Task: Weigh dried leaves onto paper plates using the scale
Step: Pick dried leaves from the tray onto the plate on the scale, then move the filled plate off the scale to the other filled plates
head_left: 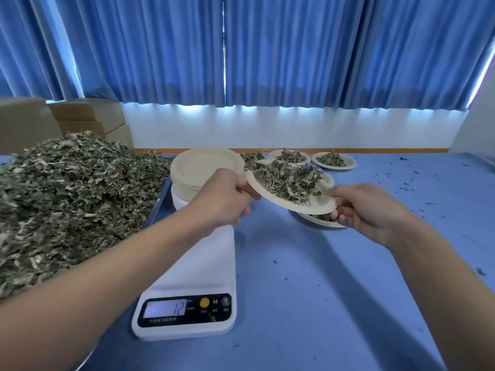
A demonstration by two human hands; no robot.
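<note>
Head view: I'm holding the loaded paper plate (pixel 320 205) in the air, just right of the scale (pixel 198 266) and directly over another filled plate (pixel 318 221) on the counter (pixel 321 290). My left hand (pixel 227 195) grips the far-left rim and my right hand (pixel 367 210) pinches the near-right rim, fingers (pixel 336 215) curled beneath. The plate tilts down toward my right, dried leaves (pixel 286 180) heaped in the middle. Both forearms reach forward, and I'd say the right is nearer the set-down space.

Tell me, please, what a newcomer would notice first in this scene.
Probably the leaf-filled paper plate in the middle, held above the blue table by the left hand and the right hand, one at each edge. Next come the large heap of dried leaves on the left and the white scale in front, whose display shows 12.
</note>
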